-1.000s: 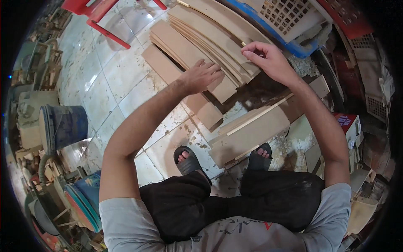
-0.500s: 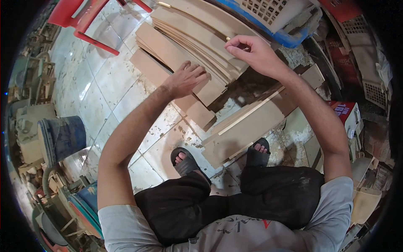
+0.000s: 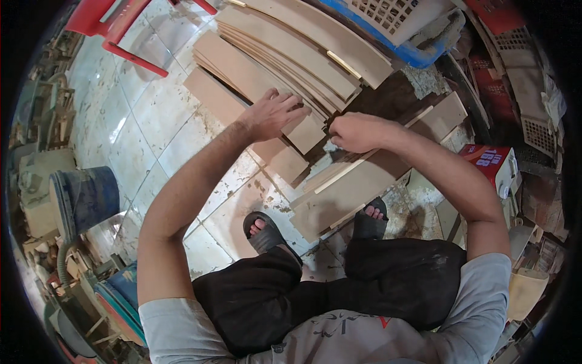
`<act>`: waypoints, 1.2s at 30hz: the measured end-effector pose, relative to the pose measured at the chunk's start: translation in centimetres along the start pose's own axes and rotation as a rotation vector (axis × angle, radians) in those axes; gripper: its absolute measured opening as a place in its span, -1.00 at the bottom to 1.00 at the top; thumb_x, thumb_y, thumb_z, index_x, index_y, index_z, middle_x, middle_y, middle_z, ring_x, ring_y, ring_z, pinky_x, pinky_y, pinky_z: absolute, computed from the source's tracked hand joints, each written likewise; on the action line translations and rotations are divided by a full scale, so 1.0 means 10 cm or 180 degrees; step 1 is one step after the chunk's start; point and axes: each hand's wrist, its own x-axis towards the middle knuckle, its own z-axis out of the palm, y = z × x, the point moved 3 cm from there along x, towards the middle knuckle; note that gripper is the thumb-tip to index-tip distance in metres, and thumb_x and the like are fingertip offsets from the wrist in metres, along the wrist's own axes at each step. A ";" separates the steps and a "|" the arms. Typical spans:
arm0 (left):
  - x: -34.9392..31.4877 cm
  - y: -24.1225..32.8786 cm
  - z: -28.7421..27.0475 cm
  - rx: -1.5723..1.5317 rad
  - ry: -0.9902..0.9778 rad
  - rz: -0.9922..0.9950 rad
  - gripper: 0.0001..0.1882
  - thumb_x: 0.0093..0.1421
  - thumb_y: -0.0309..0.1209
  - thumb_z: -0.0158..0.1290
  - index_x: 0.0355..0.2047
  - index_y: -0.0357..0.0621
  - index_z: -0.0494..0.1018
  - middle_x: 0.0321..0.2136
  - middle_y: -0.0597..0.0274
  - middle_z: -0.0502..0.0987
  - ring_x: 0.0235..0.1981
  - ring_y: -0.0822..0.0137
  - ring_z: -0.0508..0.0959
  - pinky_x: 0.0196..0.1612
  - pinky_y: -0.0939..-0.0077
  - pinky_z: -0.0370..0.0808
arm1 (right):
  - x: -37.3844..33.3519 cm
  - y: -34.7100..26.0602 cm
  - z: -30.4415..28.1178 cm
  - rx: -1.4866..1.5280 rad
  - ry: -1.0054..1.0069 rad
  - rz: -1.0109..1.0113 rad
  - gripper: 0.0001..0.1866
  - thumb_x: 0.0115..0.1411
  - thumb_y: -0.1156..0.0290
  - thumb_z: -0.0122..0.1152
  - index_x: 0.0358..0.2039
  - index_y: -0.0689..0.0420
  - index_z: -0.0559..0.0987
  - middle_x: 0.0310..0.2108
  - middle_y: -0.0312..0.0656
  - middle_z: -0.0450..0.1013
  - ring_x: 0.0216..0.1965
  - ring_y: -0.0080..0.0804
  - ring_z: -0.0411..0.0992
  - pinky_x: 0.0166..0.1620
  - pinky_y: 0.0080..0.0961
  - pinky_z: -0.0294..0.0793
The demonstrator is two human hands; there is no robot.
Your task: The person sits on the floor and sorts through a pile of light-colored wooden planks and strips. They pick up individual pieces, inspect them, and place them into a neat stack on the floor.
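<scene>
Several long, thin wooden boards (image 3: 233,64) lie in overlapping stacks on the floor in front of me. My left hand (image 3: 274,115) rests over the near end of the front stack, fingers apart and slightly bent. Beside the stack's near end is my right hand (image 3: 359,132), its fingers curled closed; what they pinch, if anything, is hidden. A narrow pale strip (image 3: 344,65) lies along the far boards. Closer to my feet, another board (image 3: 345,188) with a thin strip along it lies slantwise, below my right forearm.
A red plastic chair (image 3: 121,36) stands at the far left, and a dark blue bucket (image 3: 91,197) at the left. Far right are a blue crate (image 3: 427,56) and a red box (image 3: 488,161). Sandalled feet (image 3: 264,230) are close to the near board.
My right hand has come away from the strip on the far boards, moving toward me and left to the stack's near end. My left hand has shifted slightly right.
</scene>
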 end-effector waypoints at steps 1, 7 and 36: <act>0.02 0.00 0.00 -0.0007 0.0067 0.0015 -0.06 -0.17 -0.30 0.34 0.25 0.22 0.13 0.03 0.26 0.30 0.07 0.28 0.37 0.16 0.22 0.28 | 0.08 0.07 0.11 -0.0024 -0.0071 0.0060 -0.72 0.17 0.33 0.05 -0.31 0.33 0.55 -0.35 0.15 0.53 -0.21 0.06 0.53 -0.10 -0.11 0.48; -0.03 -0.01 0.02 0.0120 0.0353 0.0126 -0.19 -0.15 -0.35 0.25 0.18 0.17 0.21 -0.06 0.28 0.33 -0.01 0.30 0.39 0.04 0.23 0.30 | 0.28 0.10 0.24 0.0174 -0.0143 0.0350 -0.70 0.09 0.44 0.02 -0.30 0.44 0.56 -0.25 0.24 0.52 -0.15 0.09 0.52 -0.06 -0.14 0.50; -0.04 0.00 0.03 0.0080 0.0168 0.0036 -0.42 0.03 -0.30 0.16 0.10 0.20 0.30 -0.04 0.31 0.35 0.06 0.35 0.37 0.16 0.16 0.21 | 0.31 0.29 0.30 0.0958 0.0008 0.0345 -0.62 0.12 0.46 0.01 -0.06 0.34 0.50 -0.33 0.08 0.54 -0.33 -0.25 0.53 -0.19 -0.31 0.50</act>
